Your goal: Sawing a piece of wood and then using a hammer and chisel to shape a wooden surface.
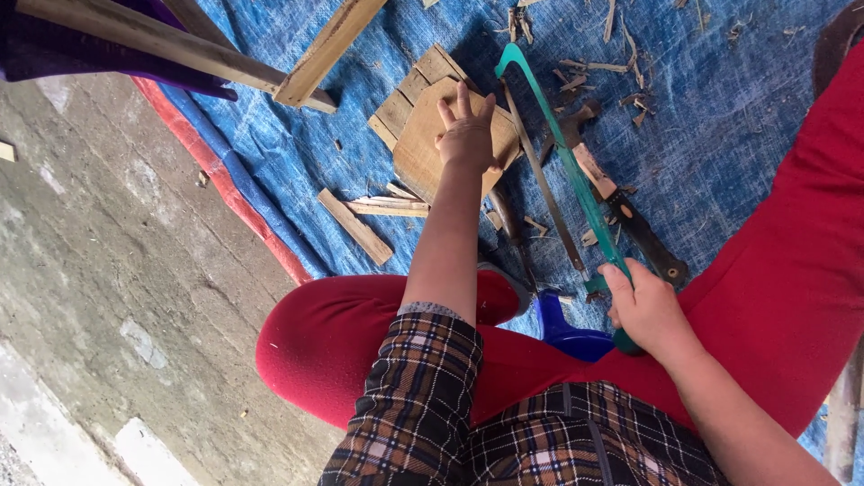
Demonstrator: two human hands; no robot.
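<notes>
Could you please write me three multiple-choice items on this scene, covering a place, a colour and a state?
1. Where does the left hand rest?
A. on the flat wooden board
B. on the concrete floor
C. on the red legging

2. What colour is the frame of the hacksaw?
A. yellow
B. teal green
C. white

3. How is the right hand?
A. open and empty
B. closed around the hacksaw's handle end
C. flat on the blue tarp

Answers: 1 A, the palm lies on the board with fingers spread. 2 B, the long frame shows teal green. 3 B, the fingers wrap the handle end.
</notes>
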